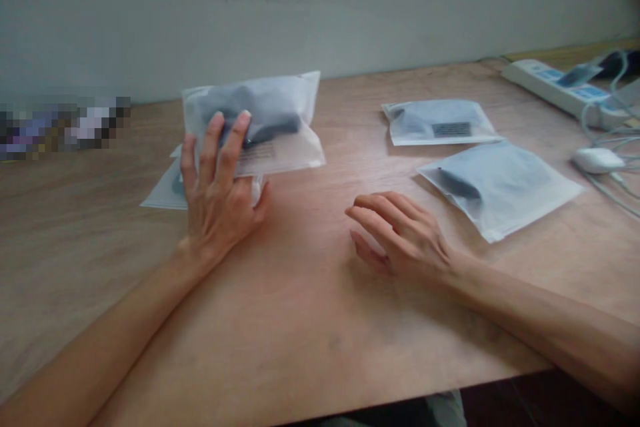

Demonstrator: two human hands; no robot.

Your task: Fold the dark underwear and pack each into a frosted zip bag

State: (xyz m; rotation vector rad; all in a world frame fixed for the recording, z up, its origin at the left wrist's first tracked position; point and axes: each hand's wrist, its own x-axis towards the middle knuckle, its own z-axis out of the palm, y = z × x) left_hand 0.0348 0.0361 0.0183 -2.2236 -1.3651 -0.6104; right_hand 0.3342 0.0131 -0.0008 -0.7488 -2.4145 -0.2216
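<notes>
The left hand (217, 193) is lying across the front of a frosted bag (297, 147) at left centre, its fingers touching the plastic over a dark item, and I cannot tell whether it is grasping the bag or merely pressing on it, while this bag is partly covering a lower bag (163, 195). The right hand (407, 230) is curling loosely around nothing, released, near 2 more bags that are lying on the wooden table (290, 320): a farther bag (433, 117) and a nearer bag (520, 180), with a power strip (557, 90) and a white adapter (599, 160) sitting beyond at right.
</notes>
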